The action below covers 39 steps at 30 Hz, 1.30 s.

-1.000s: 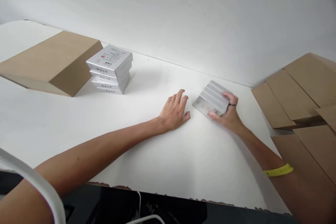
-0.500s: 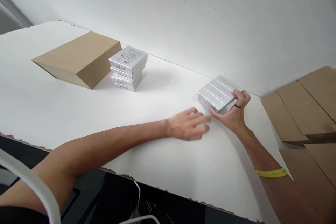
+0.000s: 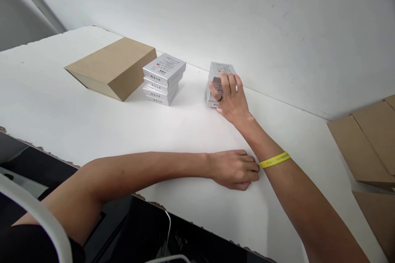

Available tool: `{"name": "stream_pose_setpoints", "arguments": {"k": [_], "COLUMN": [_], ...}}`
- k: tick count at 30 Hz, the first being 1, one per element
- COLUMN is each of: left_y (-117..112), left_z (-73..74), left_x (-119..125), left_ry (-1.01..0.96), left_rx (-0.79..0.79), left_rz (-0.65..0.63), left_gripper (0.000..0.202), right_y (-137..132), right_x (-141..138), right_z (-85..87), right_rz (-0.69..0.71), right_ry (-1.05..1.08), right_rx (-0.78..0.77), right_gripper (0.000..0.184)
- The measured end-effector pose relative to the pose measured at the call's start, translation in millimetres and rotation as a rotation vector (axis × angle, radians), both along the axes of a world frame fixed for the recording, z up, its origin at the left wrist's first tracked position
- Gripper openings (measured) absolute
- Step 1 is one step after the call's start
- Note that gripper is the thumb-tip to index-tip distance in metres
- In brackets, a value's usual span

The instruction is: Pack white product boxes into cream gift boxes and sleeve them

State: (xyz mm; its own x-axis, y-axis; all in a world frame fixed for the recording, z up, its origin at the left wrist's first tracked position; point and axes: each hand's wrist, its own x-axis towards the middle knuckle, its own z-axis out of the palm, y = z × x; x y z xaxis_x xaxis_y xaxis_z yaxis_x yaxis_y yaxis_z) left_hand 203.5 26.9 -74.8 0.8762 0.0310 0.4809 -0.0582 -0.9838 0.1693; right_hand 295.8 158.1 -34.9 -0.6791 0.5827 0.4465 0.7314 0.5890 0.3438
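Note:
My right hand (image 3: 231,96) is wrapped around the front and side of a stack of small silver cartons (image 3: 217,70), fingers on the top one and thumb low down. This stack stands upright on the white table near the wall, its lower part largely covered by the hand. Below my right forearm, my left hand (image 3: 236,170) rests on the tabletop in a loose fist, with nothing seen in it. To the left is a second stack of silver cartons (image 3: 165,70), slightly uneven, with dark print on the top and ends. Neither hand touches it.
A brown cardboard box (image 3: 111,59) with slanted sides lies left of the second stack. More brown boxes (image 3: 361,148) lie at the right edge. A white wall (image 3: 247,20) runs behind the table (image 3: 108,131), whose front edge is ragged. A white curved tube (image 3: 46,218) crosses the lower left.
My right hand has moved left with the silver cartons, which turned from a tilted row into an upright stack. My left hand has curled its fingers and come beneath my right forearm.

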Motion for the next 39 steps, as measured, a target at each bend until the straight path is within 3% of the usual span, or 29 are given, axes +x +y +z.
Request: {"name": "stream_pose_setpoints", "arguments": {"k": [2,12,22,27,30,34,36,39], "left_y": [-1,-1,-1,-1,-1,-1,0,0], "left_z": [0.3,-0.8,-0.1,-0.3,-0.2,-0.7,-1.1,-1.3], "left_x": [1,1,1,1,0,0,0,0], "left_ry": [0.003,0.026,0.035,0.036,0.029,0.015,0.006,-0.005], "left_rx": [-0.006,-0.029,-0.031,-0.034,-0.034,-0.037,-0.039,-0.042], "left_rz": [0.003,0.026,0.042,0.039,0.042,0.045,0.045,0.046], "left_gripper": [0.021,0.022,0.019,0.018,0.018,0.016,0.014,0.010], "right_y": [-5,-5,-12,-29,-42,-56,-62,-73], "right_x": [-1,-1,-2,-5,-3,10,23,46], "right_z": [0.0,-5.7,-1.1,22.6,55.5,95.5,98.9,79.2], "right_rz": [0.005,-0.015,0.009,0.045,0.029,-0.019,-0.025,-0.086], "right_ry": [-0.017,-0.004,-0.004,-0.007,0.111,0.392,0.440,0.398], "right_rx": [0.009,0.127,0.104,0.053,0.180,0.359,0.363,0.189], "right_gripper": [0.098,0.093,0.094,0.087,0.071,0.067,0.059,0.024]}}
